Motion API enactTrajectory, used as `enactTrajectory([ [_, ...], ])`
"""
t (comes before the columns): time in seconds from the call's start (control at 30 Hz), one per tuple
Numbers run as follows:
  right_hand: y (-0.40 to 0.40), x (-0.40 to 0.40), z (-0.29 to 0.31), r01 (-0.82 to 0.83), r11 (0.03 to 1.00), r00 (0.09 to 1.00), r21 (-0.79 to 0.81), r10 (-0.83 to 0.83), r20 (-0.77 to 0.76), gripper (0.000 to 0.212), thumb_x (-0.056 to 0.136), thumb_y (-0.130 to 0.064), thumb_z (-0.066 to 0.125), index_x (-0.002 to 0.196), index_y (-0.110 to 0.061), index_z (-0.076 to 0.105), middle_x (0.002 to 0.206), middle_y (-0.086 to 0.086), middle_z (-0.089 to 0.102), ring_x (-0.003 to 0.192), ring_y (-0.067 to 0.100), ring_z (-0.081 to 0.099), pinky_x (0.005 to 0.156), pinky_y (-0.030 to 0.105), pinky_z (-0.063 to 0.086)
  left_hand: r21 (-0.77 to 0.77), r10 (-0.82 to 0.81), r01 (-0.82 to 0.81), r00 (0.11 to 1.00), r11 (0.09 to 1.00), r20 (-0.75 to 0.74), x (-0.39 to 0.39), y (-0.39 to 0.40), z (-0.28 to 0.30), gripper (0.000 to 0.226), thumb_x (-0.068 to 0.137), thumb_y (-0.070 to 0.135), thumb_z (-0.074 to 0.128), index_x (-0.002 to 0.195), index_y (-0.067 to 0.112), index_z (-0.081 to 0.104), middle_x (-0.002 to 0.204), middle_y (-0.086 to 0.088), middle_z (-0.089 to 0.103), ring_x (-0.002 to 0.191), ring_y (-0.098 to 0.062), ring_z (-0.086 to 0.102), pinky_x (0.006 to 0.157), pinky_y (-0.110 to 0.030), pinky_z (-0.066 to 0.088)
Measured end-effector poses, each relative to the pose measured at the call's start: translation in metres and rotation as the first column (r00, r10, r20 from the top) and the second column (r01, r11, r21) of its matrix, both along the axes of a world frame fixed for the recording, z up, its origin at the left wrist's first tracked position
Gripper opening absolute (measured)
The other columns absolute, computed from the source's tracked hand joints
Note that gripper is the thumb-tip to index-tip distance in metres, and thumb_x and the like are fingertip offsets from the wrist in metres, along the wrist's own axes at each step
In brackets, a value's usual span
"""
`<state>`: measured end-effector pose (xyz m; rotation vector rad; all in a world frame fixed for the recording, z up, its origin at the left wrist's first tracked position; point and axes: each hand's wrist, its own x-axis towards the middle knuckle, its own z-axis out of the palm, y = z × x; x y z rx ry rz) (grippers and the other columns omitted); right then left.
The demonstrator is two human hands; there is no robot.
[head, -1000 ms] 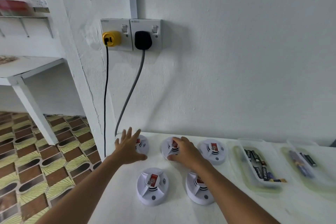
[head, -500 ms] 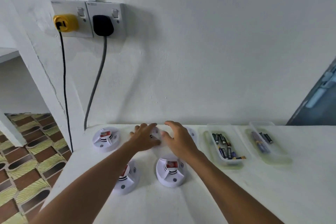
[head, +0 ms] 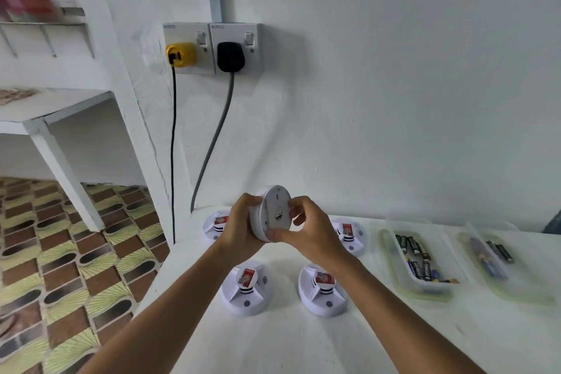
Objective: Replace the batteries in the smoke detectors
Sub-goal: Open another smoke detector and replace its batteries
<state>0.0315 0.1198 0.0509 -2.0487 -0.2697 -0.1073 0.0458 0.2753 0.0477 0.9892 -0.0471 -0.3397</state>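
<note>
A round, flat smoke detector [head: 271, 213] of smooth white plastic is held up on edge above the white table [head: 273, 343], its back turned toward the camera, where a paler round back plate with a small dark mark near its middle shows. The left hand [head: 239, 229] grips it from the left, fingers curled round the rim and the palm behind the body. The right hand [head: 303, 229] pinches it from the right, thumb pressed on the lower rim and fingertips bent onto the upper edge of the back plate. Both forearms reach up from the lower edge of the view and meet at the detector. Four more detectors lie on the table below and around the held one, each a white disc with a raised centre bearing a red label: one [head: 216, 223] just to its left and partly hidden by the left hand, one [head: 349, 235] just to its right, and two nearer the camera, left [head: 246, 290] and right [head: 322, 290]. Well to the right of the held detector sit two clear, shallow, oblong plastic trays, the nearer tray [head: 420, 258] holding a loose heap of slim dark batteries [head: 420, 261], the farther tray [head: 498, 261] a few more. On the rough white wall above and left of the detector, a yellow plug [head: 181, 54] and a black plug [head: 229, 57] sit in sockets.
</note>
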Motion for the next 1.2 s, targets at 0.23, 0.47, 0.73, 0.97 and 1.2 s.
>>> enactTrajectory([
  [0.23, 0.004, -0.001, 0.011, -0.112, 0.991, 0.992, -0.077, 0.107, -0.071, 0.06, 0.056, -0.022, 0.09, 0.101, -0.016, 0.051, 0.104, 0.001, 0.055, 0.084, 0.011, 0.048, 0.067, 0.018, 0.041, 0.16, -0.044, 0.035, 0.998, 0.987, 0.054, -0.024, 0.006, 0.006, 0.048, 0.081, 0.038, 0.04, 0.107, 0.007, 0.067, 0.095, -0.017, 0.059, 0.087, -0.025, 0.056, 0.068, -0.036, 0.046],
  [0.47, 0.002, -0.004, 0.008, -0.168, 0.983, 0.984, -0.068, 0.163, -0.078, 0.059, 0.057, -0.019, 0.089, 0.099, -0.014, 0.047, 0.101, 0.004, 0.053, 0.082, 0.011, 0.046, 0.07, 0.026, 0.043, 0.217, -0.047, 0.041, 0.999, 0.975, 0.023, -0.034, 0.001, 0.011, 0.041, 0.09, 0.033, 0.032, 0.096, 0.004, 0.06, 0.083, -0.014, 0.053, 0.071, -0.021, 0.051, 0.057, -0.03, 0.039],
  [0.73, 0.002, -0.009, 0.011, -0.215, 0.974, 0.964, -0.075, 0.199, -0.176, 0.061, 0.062, -0.015, 0.087, 0.104, -0.014, 0.043, 0.097, -0.003, 0.05, 0.081, 0.011, 0.049, 0.073, 0.026, 0.045, 0.372, 0.102, -0.081, 0.994, 0.925, -0.036, -0.035, -0.004, 0.006, 0.036, 0.084, 0.04, 0.047, 0.084, 0.01, 0.068, 0.082, -0.014, 0.057, 0.079, -0.025, 0.053, 0.064, -0.035, 0.041],
  [0.97, 0.008, -0.009, 0.01, -0.251, 0.968, 0.92, -0.011, 0.235, -0.312, 0.075, 0.064, -0.005, 0.084, 0.12, -0.016, 0.036, 0.113, 0.001, 0.05, 0.09, 0.01, 0.055, 0.084, 0.032, 0.051, 0.396, 0.178, -0.134, 0.981, 0.909, -0.076, -0.04, -0.009, 0.004, 0.039, 0.09, 0.037, 0.043, 0.099, 0.006, 0.065, 0.087, -0.017, 0.06, 0.08, -0.027, 0.057, 0.062, -0.032, 0.045],
  [1.2, 0.009, -0.01, 0.006, -0.278, 0.961, 0.913, -0.003, 0.263, -0.311, 0.071, 0.061, -0.002, 0.085, 0.111, -0.014, 0.037, 0.104, 0.002, 0.047, 0.085, 0.011, 0.048, 0.075, 0.027, 0.047, 0.461, 0.233, -0.182, 0.971, 0.869, -0.057, -0.044, -0.013, 0.003, 0.037, 0.088, 0.04, 0.044, 0.095, 0.01, 0.065, 0.081, -0.012, 0.059, 0.077, -0.025, 0.055, 0.059, -0.031, 0.043],
])
